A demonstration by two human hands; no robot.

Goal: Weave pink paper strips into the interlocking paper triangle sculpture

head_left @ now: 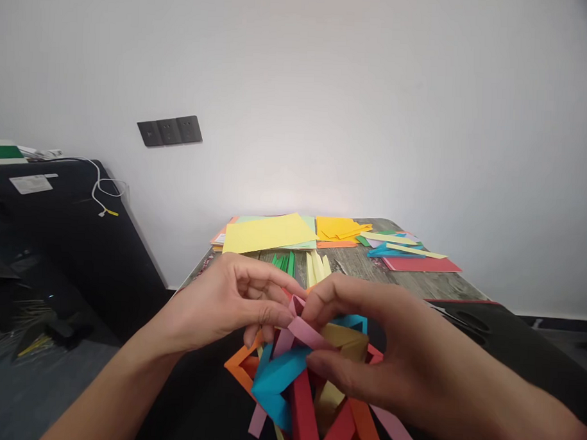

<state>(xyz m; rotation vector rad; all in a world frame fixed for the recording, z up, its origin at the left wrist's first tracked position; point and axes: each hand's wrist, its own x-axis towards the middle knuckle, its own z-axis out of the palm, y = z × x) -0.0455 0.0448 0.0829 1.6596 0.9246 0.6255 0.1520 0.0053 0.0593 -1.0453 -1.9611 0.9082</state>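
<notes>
A structure of interlinked folded paper strips in blue [279,377], red [306,413], orange [243,366], olive-yellow and pink lies low in the middle, under both hands. At its top is a folded pink strip [307,333]. My left hand [237,301] pinches the pink paper's left side between thumb and fingers. From the right, my right hand [366,338] holds the same pink strip, its index finger near the top fold and its thumb by the lower end. The hands hide part of the structure.
On the wooden table [364,267] lie yellow sheets [268,233], orange-yellow paper [339,229], green strips [285,263], cream strips [317,267], blue strips [401,251] and a red sheet [424,264]. Scissors [458,317] rest on the black surface at right. A black cabinet [81,238] stands left.
</notes>
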